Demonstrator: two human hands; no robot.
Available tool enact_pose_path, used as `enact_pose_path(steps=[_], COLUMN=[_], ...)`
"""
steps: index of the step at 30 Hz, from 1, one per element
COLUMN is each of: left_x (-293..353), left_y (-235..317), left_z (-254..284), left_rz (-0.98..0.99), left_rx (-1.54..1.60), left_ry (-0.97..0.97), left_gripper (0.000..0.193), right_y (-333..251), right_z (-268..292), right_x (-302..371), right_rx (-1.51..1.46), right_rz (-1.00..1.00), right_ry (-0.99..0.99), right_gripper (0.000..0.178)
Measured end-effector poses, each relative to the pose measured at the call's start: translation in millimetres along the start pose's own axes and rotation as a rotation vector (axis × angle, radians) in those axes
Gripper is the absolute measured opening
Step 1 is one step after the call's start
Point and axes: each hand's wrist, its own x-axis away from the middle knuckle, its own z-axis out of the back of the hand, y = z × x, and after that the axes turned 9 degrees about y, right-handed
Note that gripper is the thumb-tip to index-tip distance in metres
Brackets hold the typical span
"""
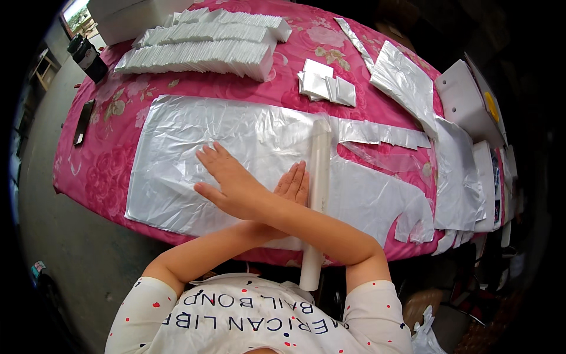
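Note:
My forearms cross over a thin, shiny white plastic sheet [194, 127] laid flat on the table. My left hand [292, 184] reaches to the right under my right arm. Its fingers are stretched out flat on the sheet, right beside a long whitish tube [318, 159] lying across the plastic. My right hand [227, 177] is open on the left side, thumb apart, over the creased sheet; whether it touches is unclear. Neither hand grips anything. To the right of the tube, the plastic has cut-out openings and a narrow strip [383, 134].
A pink flowered cloth [112, 153] covers the table. Rows of folded white packets [200, 53] stand far left, with a smaller pile [324, 82] right of them. A phone [84, 122] and dark bottle [87, 58] are at left. More plastic sheets [404, 79] and white boxes [466, 94] line the right.

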Motion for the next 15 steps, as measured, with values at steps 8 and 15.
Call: enact_pose_path(steps=[8,15], left_x=[-86,-105], left_y=[-29,-46], left_z=[9,9], left_rz=[0.929,1.338], left_rx=[1.235,1.51], left_ry=[0.135,0.149], left_gripper=[0.058,0.06], right_y=[27,45], right_z=[125,137], right_x=[132,148], right_rx=[0.357,0.487], right_rz=[-0.029,0.002], right_ry=[0.337,0.022], right_gripper=[0.045,0.054])
